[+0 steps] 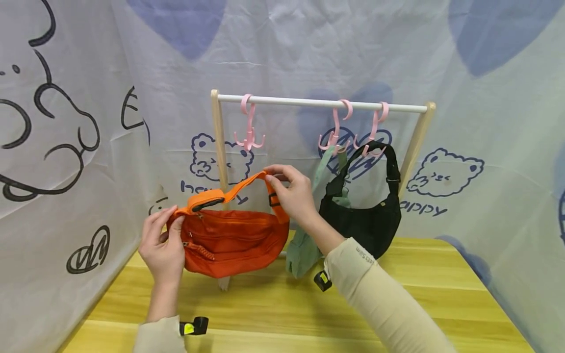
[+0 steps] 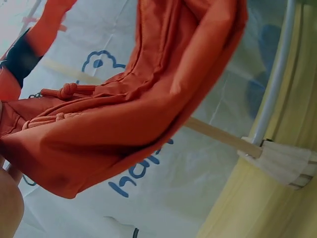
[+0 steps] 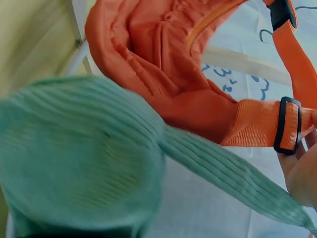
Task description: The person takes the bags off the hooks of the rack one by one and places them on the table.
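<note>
An orange waist bag [image 1: 234, 240] with zips and cord pulls is held up in front of a small rack. My left hand [image 1: 161, 242] pinches its left end, where the strap joins the body. With thumb and fingers, my right hand [image 1: 293, 191] pinches the top of the orange strap [image 1: 247, 184], just above a black slider buckle [image 3: 288, 125]. A black clip buckle [image 1: 208, 203] lies along the strap on the left. In the right wrist view a green corduroy bag [image 3: 84, 153] is close in front of the orange one.
The rack's white rail [image 1: 291, 101] carries pink hooks; the left pink hook [image 1: 249, 132] bears nothing. A black shoulder bag [image 1: 366, 220] and the green bag hang from the right-hand hooks. Below is a yellow wooden table [image 1: 273, 314], with a printed cloth [image 1: 282, 49] behind.
</note>
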Action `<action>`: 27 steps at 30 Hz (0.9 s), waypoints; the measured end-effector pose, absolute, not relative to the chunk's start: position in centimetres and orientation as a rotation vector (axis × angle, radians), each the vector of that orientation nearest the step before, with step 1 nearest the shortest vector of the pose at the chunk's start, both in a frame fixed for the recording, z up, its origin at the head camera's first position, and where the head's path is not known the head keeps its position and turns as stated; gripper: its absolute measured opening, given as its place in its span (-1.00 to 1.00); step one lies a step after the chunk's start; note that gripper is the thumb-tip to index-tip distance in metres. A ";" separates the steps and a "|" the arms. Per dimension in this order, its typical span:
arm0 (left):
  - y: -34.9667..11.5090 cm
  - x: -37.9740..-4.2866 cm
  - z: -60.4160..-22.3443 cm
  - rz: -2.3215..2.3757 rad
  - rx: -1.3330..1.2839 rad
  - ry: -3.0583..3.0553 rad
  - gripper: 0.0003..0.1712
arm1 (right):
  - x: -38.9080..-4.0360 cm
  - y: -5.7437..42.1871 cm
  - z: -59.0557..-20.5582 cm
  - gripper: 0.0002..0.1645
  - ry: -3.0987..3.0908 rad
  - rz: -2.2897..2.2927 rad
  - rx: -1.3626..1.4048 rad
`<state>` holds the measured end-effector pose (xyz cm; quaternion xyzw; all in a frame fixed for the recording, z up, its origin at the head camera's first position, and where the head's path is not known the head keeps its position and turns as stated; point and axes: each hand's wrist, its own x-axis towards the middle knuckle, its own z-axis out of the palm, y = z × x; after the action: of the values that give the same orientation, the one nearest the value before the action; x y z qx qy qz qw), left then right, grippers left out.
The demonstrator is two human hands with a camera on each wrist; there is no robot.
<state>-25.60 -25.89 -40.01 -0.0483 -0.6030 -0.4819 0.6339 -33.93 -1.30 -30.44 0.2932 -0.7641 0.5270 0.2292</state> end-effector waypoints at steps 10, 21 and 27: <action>-26.8 -25.0 -39.2 -1.124 -0.036 -1.362 -0.70 | -32.5 -2.2 -33.7 -0.79 -2.088 1.604 0.743; -27.5 -24.6 -39.1 -1.173 -0.005 -1.338 -0.72 | -31.3 -2.8 -36.8 -0.78 -2.057 1.807 0.657; -27.8 -24.2 -38.8 -1.197 0.005 -1.311 -0.74 | -30.7 -3.5 -38.7 -0.76 -2.042 1.870 0.664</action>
<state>-24.25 -27.76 -38.85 0.0022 -0.5728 -0.5229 0.6313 -30.66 -3.54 -38.72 0.2306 -0.7093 0.6498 0.1465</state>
